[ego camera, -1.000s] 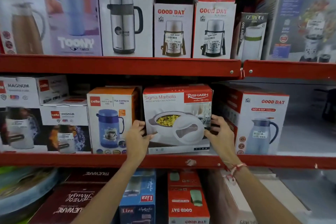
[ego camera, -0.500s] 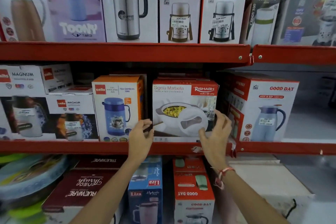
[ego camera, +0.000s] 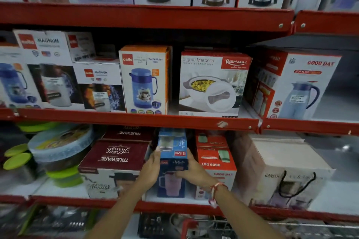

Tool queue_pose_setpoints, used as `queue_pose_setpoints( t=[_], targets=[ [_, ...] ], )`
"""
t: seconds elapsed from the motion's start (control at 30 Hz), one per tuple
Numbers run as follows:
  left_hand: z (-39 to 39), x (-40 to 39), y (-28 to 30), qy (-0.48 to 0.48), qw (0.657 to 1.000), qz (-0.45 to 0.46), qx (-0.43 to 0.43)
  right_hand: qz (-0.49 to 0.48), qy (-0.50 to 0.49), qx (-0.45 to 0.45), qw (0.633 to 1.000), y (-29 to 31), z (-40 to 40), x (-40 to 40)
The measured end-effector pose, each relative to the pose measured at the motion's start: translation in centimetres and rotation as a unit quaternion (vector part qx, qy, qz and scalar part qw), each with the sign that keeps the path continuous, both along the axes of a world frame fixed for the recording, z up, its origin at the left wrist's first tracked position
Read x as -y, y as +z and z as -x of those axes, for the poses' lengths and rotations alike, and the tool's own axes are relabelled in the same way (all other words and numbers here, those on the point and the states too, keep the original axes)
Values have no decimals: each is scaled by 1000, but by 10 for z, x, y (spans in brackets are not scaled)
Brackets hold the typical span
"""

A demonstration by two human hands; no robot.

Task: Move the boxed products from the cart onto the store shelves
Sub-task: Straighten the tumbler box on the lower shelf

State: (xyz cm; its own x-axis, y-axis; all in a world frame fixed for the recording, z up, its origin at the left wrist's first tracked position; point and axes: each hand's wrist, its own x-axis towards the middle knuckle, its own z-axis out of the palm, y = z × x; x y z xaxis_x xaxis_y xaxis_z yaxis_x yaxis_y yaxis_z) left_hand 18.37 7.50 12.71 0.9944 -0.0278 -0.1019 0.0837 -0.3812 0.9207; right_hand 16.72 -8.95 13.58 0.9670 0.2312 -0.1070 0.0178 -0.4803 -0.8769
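A tall blue Liza box (ego camera: 172, 153) stands on the lower red shelf (ego camera: 77, 201), between a maroon Trueware box (ego camera: 114, 159) and a red Good Day box (ego camera: 214, 153). My left hand (ego camera: 150, 169) presses against its left side and my right hand (ego camera: 192, 170) wraps its right front edge, so both hold the box. One shelf up, the white and red Rishabh casserole box (ego camera: 211, 83) sits beside an orange Cello jug box (ego camera: 144, 79), with no hand on it.
A Good Day jug box (ego camera: 297, 85) stands to the right of the casserole box. A beige Ganesh bag (ego camera: 283, 172) fills the lower shelf's right part; green-lidded containers (ego camera: 56, 151) sit at the left. The cart's red rim (ego camera: 196, 225) shows at the bottom.
Both hands left the Rishabh casserole box on the middle shelf and dropped to the shelf below, where they now grip the blue Liza box. The view tilted downward.
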Motion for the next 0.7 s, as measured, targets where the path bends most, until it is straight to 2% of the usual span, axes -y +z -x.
queue_pose_setpoints(
  t=[0.1, 0.33, 0.47, 0.6, 0.7],
  targets=[
    [3, -12, -2, -1, 999, 39, -22, -18, -17, 5, 1000, 3, 8, -6],
    [24, -23, 0, -51, 997, 45, -23, 6, -30, -16, 999, 6, 24, -8],
    [27, -23, 1, -37, 998, 52, -26, 3, -36, -23, 999, 5, 27, -10],
    [29, -23, 0, -28, 999, 17, -14, -8, -29, -28, 999, 5, 27, -6],
    [30, -17, 1, 12, 997, -44, 60, -8, -53, -26, 998, 8, 27, 7]
  ],
)
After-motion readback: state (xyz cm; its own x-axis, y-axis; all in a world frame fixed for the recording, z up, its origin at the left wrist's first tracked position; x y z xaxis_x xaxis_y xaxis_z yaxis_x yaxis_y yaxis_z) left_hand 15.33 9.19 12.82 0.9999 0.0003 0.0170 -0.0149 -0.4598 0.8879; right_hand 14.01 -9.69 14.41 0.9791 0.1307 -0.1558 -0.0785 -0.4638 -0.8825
